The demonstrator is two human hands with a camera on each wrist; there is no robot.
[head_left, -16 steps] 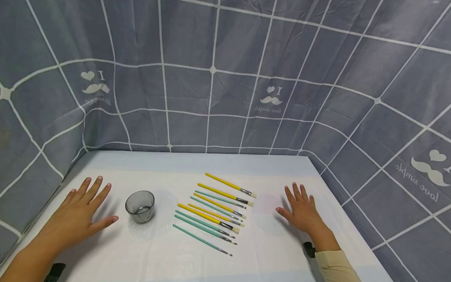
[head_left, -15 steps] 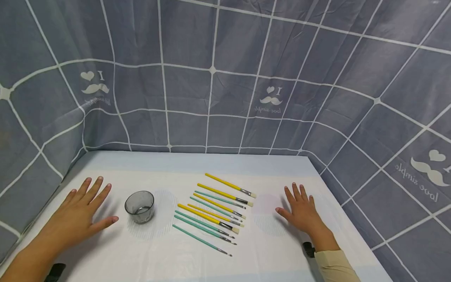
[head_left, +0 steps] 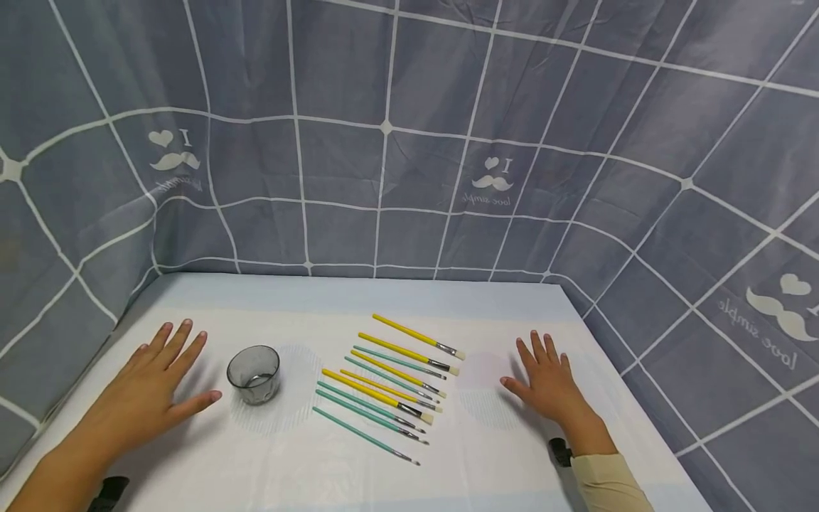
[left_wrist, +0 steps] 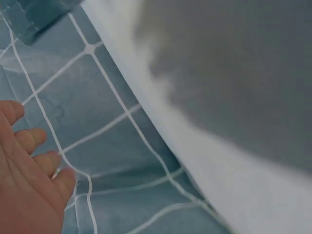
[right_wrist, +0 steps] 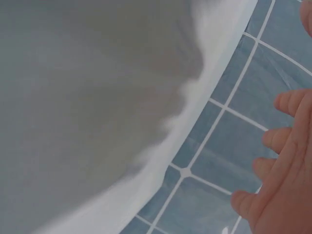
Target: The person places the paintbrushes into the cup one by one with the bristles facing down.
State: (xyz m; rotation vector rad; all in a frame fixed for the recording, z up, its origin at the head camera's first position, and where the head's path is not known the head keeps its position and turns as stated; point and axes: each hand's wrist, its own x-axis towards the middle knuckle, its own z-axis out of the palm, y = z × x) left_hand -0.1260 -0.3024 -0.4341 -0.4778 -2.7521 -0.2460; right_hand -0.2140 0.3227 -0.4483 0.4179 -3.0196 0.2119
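A smoked-glass tumbler (head_left: 254,377) stands upright on the table, left of the middle in the head view. Just to its left is my left hand (head_left: 150,387), palm down with fingers spread, touching no object. The tumbler's dark side (left_wrist: 34,19) enters the top left of the left wrist view. Several paintbrushes lie side by side to the right of the tumbler, some with yellow handles (head_left: 409,331), others teal (head_left: 358,433); their bristles point right. Beyond those tips my right hand (head_left: 550,384) is spread, palm down, holding nothing.
A white cloth with faint printed circles covers the table (head_left: 269,473). Grey curtain (head_left: 339,163) with white grid lines hangs at the back and both sides, close to the table's edges. A dark wrist strap (head_left: 560,452) shows at the right wrist.
My left hand has shifted slightly to the right, a little nearer the tumbler. The right hand, the tumbler and the paintbrushes stay where they were.
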